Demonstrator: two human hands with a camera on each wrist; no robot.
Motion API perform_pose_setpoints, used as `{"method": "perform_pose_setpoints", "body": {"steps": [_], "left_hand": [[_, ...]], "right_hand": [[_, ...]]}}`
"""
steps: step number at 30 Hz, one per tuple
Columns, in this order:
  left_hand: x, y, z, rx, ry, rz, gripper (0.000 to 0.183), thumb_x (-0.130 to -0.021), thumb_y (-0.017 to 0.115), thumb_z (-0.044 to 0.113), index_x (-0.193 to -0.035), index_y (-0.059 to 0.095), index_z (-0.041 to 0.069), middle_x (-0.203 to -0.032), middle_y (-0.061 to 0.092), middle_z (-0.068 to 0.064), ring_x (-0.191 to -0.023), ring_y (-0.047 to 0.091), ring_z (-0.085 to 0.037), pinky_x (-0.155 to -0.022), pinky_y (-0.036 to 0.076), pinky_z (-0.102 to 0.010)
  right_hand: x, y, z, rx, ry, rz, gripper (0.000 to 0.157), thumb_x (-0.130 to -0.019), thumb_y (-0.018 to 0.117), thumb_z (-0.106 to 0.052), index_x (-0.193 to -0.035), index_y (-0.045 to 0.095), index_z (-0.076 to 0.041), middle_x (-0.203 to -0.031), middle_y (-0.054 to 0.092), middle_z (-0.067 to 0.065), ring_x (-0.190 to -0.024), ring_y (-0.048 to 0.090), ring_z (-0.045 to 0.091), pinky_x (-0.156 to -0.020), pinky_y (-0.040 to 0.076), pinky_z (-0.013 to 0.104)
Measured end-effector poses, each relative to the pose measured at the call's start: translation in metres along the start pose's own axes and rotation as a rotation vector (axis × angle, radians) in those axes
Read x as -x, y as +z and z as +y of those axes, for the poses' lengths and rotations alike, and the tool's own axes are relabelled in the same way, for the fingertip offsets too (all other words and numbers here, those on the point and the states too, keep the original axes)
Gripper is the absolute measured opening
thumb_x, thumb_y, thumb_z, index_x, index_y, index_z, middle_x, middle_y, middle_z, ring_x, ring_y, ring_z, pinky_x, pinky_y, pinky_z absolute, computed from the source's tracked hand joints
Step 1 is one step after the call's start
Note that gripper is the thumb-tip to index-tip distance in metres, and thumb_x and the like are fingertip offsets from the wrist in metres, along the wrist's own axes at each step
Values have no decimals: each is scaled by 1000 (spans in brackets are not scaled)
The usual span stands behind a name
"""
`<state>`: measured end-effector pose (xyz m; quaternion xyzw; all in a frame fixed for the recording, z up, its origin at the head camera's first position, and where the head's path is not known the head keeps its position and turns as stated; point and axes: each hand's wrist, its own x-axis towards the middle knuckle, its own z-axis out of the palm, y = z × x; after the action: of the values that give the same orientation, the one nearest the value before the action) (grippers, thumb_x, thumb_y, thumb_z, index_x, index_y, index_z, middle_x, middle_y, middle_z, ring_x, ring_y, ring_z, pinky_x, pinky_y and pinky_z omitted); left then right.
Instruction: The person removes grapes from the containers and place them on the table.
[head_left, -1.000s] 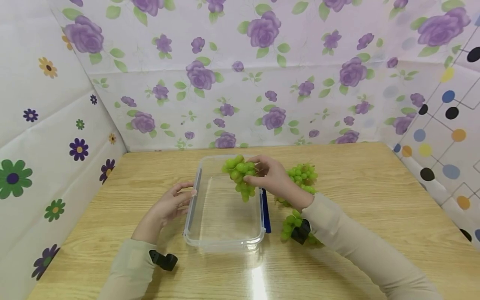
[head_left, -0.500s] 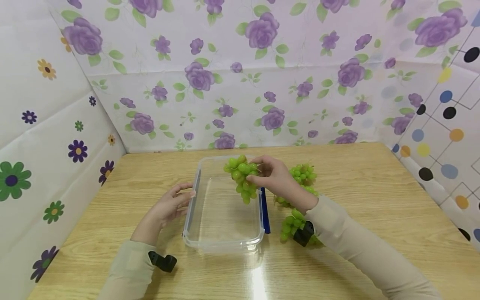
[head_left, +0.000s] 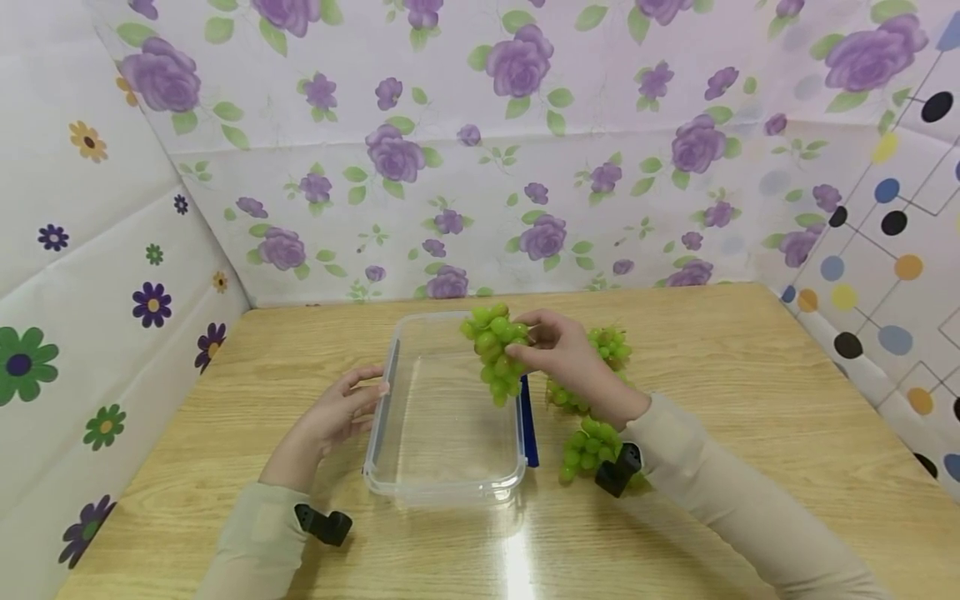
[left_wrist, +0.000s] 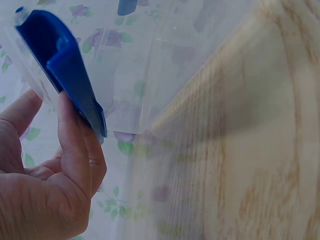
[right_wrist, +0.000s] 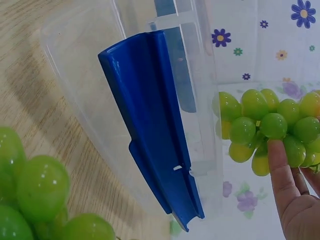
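Observation:
A clear plastic food container (head_left: 446, 485) stands lidless on the wooden table. My right hand (head_left: 562, 358) pinches a bunch of green grapes (head_left: 491, 346) between thumb and fingers, over the container's right part in the head view. The bunch hangs down with its tip above the opening. My left hand (head_left: 333, 412) is at the container's left side, thumb tip at the rim. In the left wrist view, its relaxed fingers (left_wrist: 72, 135) touch the blue latch (left_wrist: 70, 75) that hangs there. A second blue latch (right_wrist: 145, 100) hangs down on the right side, facing the right wrist camera.
Right of the container lie more green grapes: a front bunch (head_left: 585, 450), a middle bunch (head_left: 570, 398) and a back bunch (head_left: 613, 343), partly hidden by my right arm. Flower-patterned sheeting (head_left: 450, 208) closes off the table's back (head_left: 705, 300) and left side; dotted sheeting stands on the right.
My right hand has shifted a little to the right with the grapes, which now hang nearer the container's right rim. The left hand and container have stayed put.

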<state>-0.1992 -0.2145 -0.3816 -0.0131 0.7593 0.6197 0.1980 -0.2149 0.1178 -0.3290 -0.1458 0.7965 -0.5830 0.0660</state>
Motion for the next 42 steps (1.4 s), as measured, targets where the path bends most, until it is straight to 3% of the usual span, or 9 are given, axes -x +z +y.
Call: {"method": "perform_pose_setpoints", "body": {"steps": [11, 20, 27, 42], "left_hand": [[1, 0, 0, -9, 6, -6, 66, -97, 54, 35, -149, 22, 10, -137, 38, -12, -110, 50, -16, -83, 48, -23], [2, 1, 1, 0, -4, -4, 66, -97, 54, 35, -149, 23, 10, -138, 39, -13, -105, 51, -13, -82, 47, -24], [2, 1, 3, -1, -4, -8, 66, -97, 54, 35, -149, 23, 10, -135, 40, -9, -104, 50, -12, -81, 47, -24], [2, 0, 1, -5, -8, 2, 65, -97, 55, 36, -148, 25, 10, -129, 43, -5, -102, 51, -10, -80, 48, -22]], "right_hand": [[8, -14, 2, -33, 38, 19, 44, -89, 68, -18, -129, 52, -7, -112, 57, 15, -95, 58, 21, -78, 56, 36], [14, -28, 5, -49, 4, 44, 42, -91, 64, -11, -129, 51, 0, -103, 60, 13, -81, 63, 13, -77, 56, 43], [20, -38, 9, -45, 22, 54, 42, -90, 65, -12, -129, 51, -1, -104, 62, 15, -82, 64, 15, -83, 52, 52], [35, -65, 19, -72, 30, 63, 45, -92, 63, -15, -130, 48, 4, -90, 62, -1, -81, 63, 11, -82, 52, 51]]}}
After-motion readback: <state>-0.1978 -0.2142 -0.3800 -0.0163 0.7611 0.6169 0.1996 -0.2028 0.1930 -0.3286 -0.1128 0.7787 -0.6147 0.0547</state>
